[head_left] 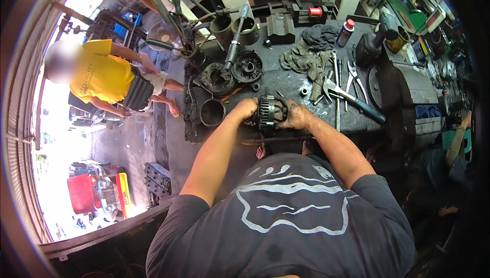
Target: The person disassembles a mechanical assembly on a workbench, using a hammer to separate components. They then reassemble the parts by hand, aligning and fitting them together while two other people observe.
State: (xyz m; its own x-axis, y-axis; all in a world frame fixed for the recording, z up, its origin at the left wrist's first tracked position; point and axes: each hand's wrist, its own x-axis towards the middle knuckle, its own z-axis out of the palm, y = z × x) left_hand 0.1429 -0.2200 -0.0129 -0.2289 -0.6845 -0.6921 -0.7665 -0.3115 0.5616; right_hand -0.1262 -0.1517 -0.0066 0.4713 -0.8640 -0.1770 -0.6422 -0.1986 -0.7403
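Observation:
My left hand and my right hand grip a round, dark metal motor part with ribbed fins from both sides. It sits at the front edge of a black, greasy workbench. Both hands are dirty with grease. My fingers hide the sides of the part.
On the bench lie pliers and wrenches, a grey rag, round housings, a metal cup, a spray can and a vise. A person in a yellow shirt crouches at the left. Another person's arm shows at the right.

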